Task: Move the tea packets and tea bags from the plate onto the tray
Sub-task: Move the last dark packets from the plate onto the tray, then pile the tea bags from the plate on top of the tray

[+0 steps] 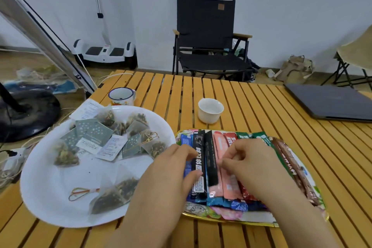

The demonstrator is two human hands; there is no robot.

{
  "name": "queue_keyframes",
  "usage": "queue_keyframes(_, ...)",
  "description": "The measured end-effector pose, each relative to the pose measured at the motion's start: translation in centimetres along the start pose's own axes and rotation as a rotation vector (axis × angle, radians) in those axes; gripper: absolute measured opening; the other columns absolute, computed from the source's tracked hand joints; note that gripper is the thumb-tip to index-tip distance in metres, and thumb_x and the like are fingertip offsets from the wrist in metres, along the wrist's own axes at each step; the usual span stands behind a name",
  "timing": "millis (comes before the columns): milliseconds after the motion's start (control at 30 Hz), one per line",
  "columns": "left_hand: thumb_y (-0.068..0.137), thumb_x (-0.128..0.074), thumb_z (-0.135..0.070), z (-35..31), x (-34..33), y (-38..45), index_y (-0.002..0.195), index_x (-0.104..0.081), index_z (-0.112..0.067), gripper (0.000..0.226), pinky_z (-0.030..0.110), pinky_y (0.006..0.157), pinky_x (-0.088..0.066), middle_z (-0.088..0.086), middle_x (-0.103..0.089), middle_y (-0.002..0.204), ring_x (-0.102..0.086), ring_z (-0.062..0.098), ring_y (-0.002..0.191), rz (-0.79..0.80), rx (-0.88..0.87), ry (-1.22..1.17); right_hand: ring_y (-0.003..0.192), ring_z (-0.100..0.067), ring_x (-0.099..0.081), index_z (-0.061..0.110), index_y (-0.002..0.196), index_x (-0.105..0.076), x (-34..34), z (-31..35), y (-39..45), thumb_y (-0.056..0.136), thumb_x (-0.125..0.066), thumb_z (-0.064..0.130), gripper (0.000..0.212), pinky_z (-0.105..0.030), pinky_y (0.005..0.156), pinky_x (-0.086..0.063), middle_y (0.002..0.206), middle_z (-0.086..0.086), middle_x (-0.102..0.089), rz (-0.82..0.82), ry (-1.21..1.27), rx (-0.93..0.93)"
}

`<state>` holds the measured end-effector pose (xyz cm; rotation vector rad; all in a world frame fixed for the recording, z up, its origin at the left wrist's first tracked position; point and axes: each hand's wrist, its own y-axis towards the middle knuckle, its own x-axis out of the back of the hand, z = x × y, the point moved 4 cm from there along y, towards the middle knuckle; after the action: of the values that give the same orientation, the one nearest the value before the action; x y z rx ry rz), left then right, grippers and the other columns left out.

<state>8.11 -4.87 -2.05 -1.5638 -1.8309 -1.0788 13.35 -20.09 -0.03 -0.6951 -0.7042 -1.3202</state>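
Roughly half done: stick tea packets (217, 167) lie in a row on the floral tray (227, 220) under both hands, left hand (171, 169) pinching the black packet (198, 164), right hand (249, 165) curled on the pink one (226, 175), while pyramid tea bags (112, 193) and flat sachets remain on the white plate (46, 191) left of the left hand

body: two bare hands (171, 169) and forearms | sleeves: none visible | jewellery: none visible

Bare worktop (251, 106) slats open from 12 to 2 o'clock of the tray (221, 220). Blocked at 12 by a white cup (210, 109), at 2 by a closed laptop (330, 101). Plate (46, 197) just beside at 9, enamel mug (121, 96) behind it at 10.
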Motion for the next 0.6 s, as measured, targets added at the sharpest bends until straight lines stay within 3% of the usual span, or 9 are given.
queue_keyframes(100, 0.088, -0.055, -0.046, 0.5, -0.4, 0.1, 0.130, -0.036, -0.044, 0.046, 0.016, 0.100, -0.031, -0.028, -0.038, 0.130, -0.034, -0.003, 0.122, 0.092, -0.060, 0.066, 0.057, -0.001, -0.047, 0.025, 0.084, -0.069, 0.0, 0.2, 0.3, 0.083, -0.067, 0.023, 0.003, -0.011, 0.048, -0.030, 0.065, 0.011, -0.054, -0.032, -0.048, 0.026)
queue_keyframes(133, 0.088, -0.054, -0.047, 0.7, -0.6, 0.2, 0.133, -0.033, -0.044, 0.050, 0.015, 0.101, -0.028, -0.029, -0.035, 0.134, -0.032, -0.003, 0.124, 0.120, -0.076, 0.085, 0.058, -0.001, -0.046, 0.027, 0.093, -0.069, -0.3, 0.4, 0.3, 0.084, -0.066, 0.023, 0.010, -0.011, 0.048, -0.030, 0.067, 0.012, -0.052, -0.018, -0.065, 0.032)
queue_keyframes(233, 0.087, -0.052, -0.051, 0.7, -0.7, 0.3, 0.135, -0.031, -0.044, 0.053, 0.016, 0.103, -0.027, -0.029, -0.034, 0.136, -0.031, -0.004, 0.124, 0.127, -0.100, 0.120, 0.078, -0.009, -0.054, 0.031, 0.114, -0.066, -1.4, 0.9, 0.5, 0.084, -0.066, 0.025, 0.031, -0.016, 0.067, -0.042, 0.091, 0.005, -0.062, 0.041, -0.130, 0.048)
queue_keyframes(300, 0.086, -0.053, -0.053, 0.9, -0.6, 0.4, 0.135, -0.032, -0.043, 0.054, 0.018, 0.102, -0.029, -0.028, -0.035, 0.135, -0.032, -0.003, 0.123, 0.121, -0.108, 0.131, 0.087, -0.013, -0.056, 0.033, 0.116, -0.065, -1.7, 0.9, 0.6, 0.083, -0.067, 0.027, 0.034, -0.023, 0.077, -0.045, 0.099, 0.003, -0.063, 0.035, -0.156, 0.048)
queue_keyframes(467, 0.085, -0.054, -0.053, 1.0, -0.6, 0.3, 0.134, -0.032, -0.044, 0.054, 0.018, 0.102, -0.030, -0.028, -0.036, 0.134, -0.032, -0.004, 0.122, 0.124, -0.089, 0.111, 0.076, -0.006, -0.049, 0.031, 0.111, -0.068, -1.4, 0.7, 0.6, 0.084, -0.067, 0.026, 0.027, -0.016, 0.068, -0.039, 0.075, 0.014, -0.046, 0.035, -0.164, 0.071)
queue_keyframes(600, 0.088, -0.053, -0.049, 0.9, 0.0, 0.4, 0.128, -0.041, -0.042, 0.043, 0.019, 0.100, -0.034, -0.026, -0.041, 0.128, -0.037, -0.004, 0.118, 0.107, -0.051, 0.049, 0.060, -0.001, -0.044, 0.031, 0.101, -0.069, -0.8, 0.9, 0.4, 0.085, -0.064, 0.028, 0.017, -0.011, 0.052, -0.030, 0.074, 0.012, -0.049, -0.050, -0.107, 0.119)
